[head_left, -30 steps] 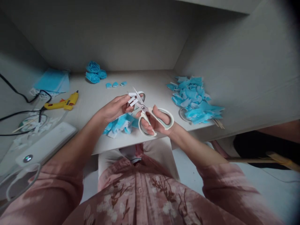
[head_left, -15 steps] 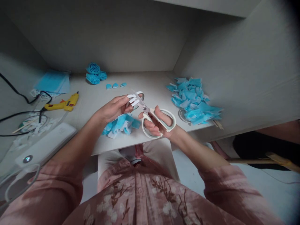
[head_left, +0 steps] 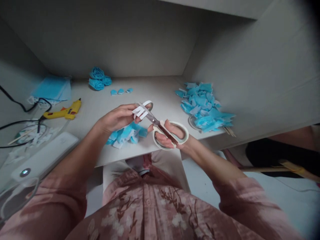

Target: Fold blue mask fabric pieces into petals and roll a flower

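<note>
My left hand point(head_left: 122, 116) is closed, fingertips pinching a white tape-like strip point(head_left: 140, 112) with slits that split one edge into narrow tabs. A pale ring-shaped loop point(head_left: 149, 105) shows just behind the strip; whether the two are joined is not clear. Scissors with cream handles point(head_left: 183, 128) are in my right hand point(head_left: 172, 133), thumb and fingers through the two loops. Their blades lie across the strip and look nearly together. Under my hands, a small heap of blue and white fabric pieces point(head_left: 127, 135) rests near the table's front edge.
Blue rosettes point(head_left: 97, 79) and small blue petal pieces point(head_left: 121, 91) sit toward the back. On the left are blue masks point(head_left: 52, 88), a yellow glue gun point(head_left: 66, 113), cords and a white power strip point(head_left: 47, 156). A larger blue fabric pile point(head_left: 202, 106) covers sticks point(head_left: 230, 131) at right.
The scissor blades have come together across the strip, and the handles have drawn closer. More of the strip's tabs show. The whole view has shifted slightly.
</note>
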Demonstrator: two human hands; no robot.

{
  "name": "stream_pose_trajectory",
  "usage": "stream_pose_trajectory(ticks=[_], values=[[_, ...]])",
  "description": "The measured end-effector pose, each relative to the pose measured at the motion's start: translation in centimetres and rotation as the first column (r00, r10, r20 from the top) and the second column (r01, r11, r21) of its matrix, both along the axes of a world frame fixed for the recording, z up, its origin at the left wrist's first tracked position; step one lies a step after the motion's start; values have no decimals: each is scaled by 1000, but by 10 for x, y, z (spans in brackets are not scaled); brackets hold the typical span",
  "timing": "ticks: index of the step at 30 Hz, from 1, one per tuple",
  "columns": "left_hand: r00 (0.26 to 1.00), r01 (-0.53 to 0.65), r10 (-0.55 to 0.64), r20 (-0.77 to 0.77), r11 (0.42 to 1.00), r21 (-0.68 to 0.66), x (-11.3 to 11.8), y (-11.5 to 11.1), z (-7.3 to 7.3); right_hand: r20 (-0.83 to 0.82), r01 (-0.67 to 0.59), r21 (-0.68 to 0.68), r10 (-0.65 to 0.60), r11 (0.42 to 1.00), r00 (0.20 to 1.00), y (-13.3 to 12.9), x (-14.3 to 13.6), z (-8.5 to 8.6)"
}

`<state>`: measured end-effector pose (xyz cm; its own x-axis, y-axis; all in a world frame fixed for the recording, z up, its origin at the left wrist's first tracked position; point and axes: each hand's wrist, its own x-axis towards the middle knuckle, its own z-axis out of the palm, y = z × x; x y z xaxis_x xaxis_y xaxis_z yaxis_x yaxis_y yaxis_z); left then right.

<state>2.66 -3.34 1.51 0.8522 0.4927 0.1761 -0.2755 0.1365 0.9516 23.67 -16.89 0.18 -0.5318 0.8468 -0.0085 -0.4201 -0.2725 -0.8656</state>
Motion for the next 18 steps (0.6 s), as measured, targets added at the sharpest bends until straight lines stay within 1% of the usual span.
stream_pose_trajectory(ticks=[3, 5, 6, 8, 10, 12, 14, 16, 18], values=[[992, 123, -124, 1, 987, -103, 0, -2, 3, 60, -8, 43, 6, 999, 998, -8, 4, -1], [986, 145, -156, -58, 976, -161, 3, -5, 11, 103, 7, 78, -15, 997, 995, -14, 8, 1], [984, 128, -146, -102, 977, -168, 5, -7, 16, 127, 13, 95, -25, 995, 992, -17, 9, 3], [974, 64, -88, -208, 991, -121, 10, -11, 27, 181, 13, 121, -35, 993, 983, -23, 13, 7], [955, 11, -13, -296, 1000, -10, 16, -14, 40, 227, 12, 145, -45, 989, 973, -28, 16, 12], [925, 4, 28, -379, 997, 82, 23, -16, 53, 266, 20, 168, -65, 986, 962, -33, 20, 18], [896, 17, 41, -443, 992, 126, 29, -18, 64, 321, 32, 185, -92, 982, 943, -37, 25, 25], [875, 24, 54, -482, 988, 154, 34, -20, 73, 404, 36, 192, -113, 981, 908, -41, 31, 34], [852, 32, 73, -518, 981, 190, 39, -24, 78, 501, 32, 208, -135, 978, 855, -45, 37, 43]])
